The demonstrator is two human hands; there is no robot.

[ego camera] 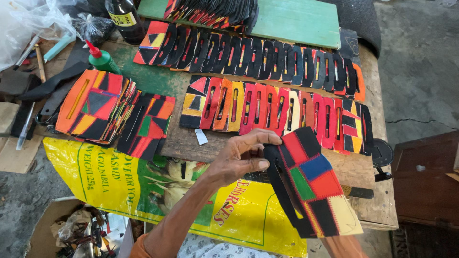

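Patchwork piece point(313, 184) held up in front, over near edge of table point(377, 210), right of centre. Slotted black backing with stitched patches: red, blue, green, black, pale yellow at lower end. Tilted, long axis running down and to the right.

Left hand point(239, 160) at upper left end of piece: fingers curled over top edge, thumb pressed against black border, so closed in a pinch on the piece, not spread. Right hand mostly hidden under lower end of piece; only wrist/forearm point(344, 246) shows at bottom edge. Cannot tell finger state there, though it looks to be supporting the piece from below.

Progress, as a judgement: well along. Two long overlapped rows already laid out on table: near row point(277, 112) mostly red, orange, yellow; far row point(248, 55) mostly black with coloured slots. Third batch point(210, 12) on green board point(296, 21) at far edge. Two stacks at left: larger orange-topped stack point(95, 105), smaller stack point(148, 124) just beside it. Those look not yet laid out, so likely what is left, plus piece in hand.

Around: green glue bottle with red nozzle point(102, 59) beyond the stacks, dark bottle point(123, 16) further back, plastic bags point(33, 21) at far left corner, pen point(25, 128) at left edge. Yellow printed sack point(95, 177) hanging over near table edge, cardboard box of scraps point(76, 229) on floor below.
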